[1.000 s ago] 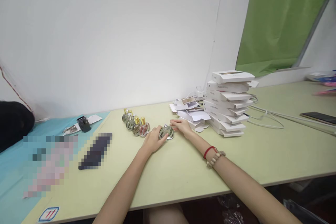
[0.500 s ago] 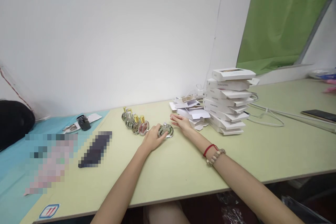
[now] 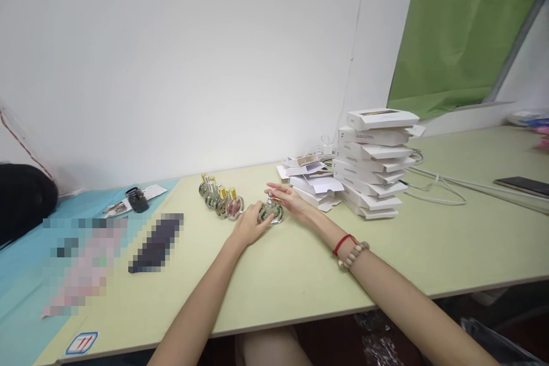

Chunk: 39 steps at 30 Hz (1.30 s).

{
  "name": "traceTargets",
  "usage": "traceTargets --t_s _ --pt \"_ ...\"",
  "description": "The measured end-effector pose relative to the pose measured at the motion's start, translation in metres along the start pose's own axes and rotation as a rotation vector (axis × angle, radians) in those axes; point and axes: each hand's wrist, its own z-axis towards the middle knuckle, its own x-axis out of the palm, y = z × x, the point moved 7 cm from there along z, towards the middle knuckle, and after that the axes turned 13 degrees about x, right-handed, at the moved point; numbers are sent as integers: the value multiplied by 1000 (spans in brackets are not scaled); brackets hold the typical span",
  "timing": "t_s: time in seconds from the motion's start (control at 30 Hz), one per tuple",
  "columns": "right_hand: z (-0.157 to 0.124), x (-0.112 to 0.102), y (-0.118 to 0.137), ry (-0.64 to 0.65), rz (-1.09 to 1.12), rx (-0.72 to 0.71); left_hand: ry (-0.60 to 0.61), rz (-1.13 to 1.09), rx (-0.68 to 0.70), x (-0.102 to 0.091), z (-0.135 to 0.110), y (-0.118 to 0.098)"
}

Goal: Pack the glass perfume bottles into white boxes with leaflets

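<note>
My left hand [image 3: 249, 224] wraps round the side of a round, clear glass perfume bottle [image 3: 274, 214], which stands upright on the table. Over the bottle's neck, my right hand [image 3: 292, 201] has its fingertips at a small silver cap [image 3: 270, 197]. The upper fingers of that hand stretch out past the cap. Just left of my left hand stand several similar perfume bottles [image 3: 222, 203] in a slanting row, with gold or silver tops. The bottle closest to me [image 3: 234, 207] looks reddish.
A tall stack of white boxes [image 3: 371, 177] rises at the right, beside a lower pile of opened boxes [image 3: 306, 174]. White cables [image 3: 441, 183] and a dark phone [image 3: 523, 186] lie further right. A black jar [image 3: 137, 201] and blurred-out items are at the left.
My right hand has moved left onto the bottle's top. A taller silver piece now shows there at its fingertips. My left hand keeps its hold on the bottle.
</note>
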Motion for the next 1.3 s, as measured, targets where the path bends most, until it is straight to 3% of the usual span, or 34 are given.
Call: traceTargets --t_s 0.27,0.6,0.8,1.3 --pt "1 0 -5 -27 -63 73 2 -11 -3 0 -1 0" --pt "0 5 -1 -12 -31 34 5 -14 4 1 -1 1" --pt "1 4 1 -30 -128 -32 13 3 -12 1 -1 1" --pt "2 6 -2 22 -129 -14 11 -9 -12 -1 0 -1"
